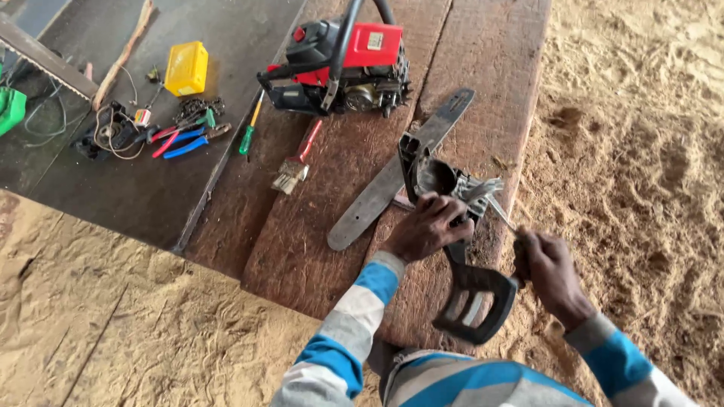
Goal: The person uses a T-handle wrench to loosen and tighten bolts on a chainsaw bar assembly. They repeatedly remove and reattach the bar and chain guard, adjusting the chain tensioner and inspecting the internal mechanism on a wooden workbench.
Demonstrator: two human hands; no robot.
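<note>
At the bench's [302, 249] near edge, about five o'clock in the head view, both hands work a dark chainsaw housing [445, 188]. Left hand [426, 226] is clenched over the housing's middle, pinning it to the planks. Right hand [547, 271] grips a thin metal tool [501, 213] whose tip reaches the housing. A guide bar [400, 169] lies just beside it at ten o'clock. Farther off at twelve o'clock sits a red saw body [347, 68], with a brush [294, 162], screwdriver [250, 128], pliers [185, 141] and yellow box [186, 68] leftward.
</note>
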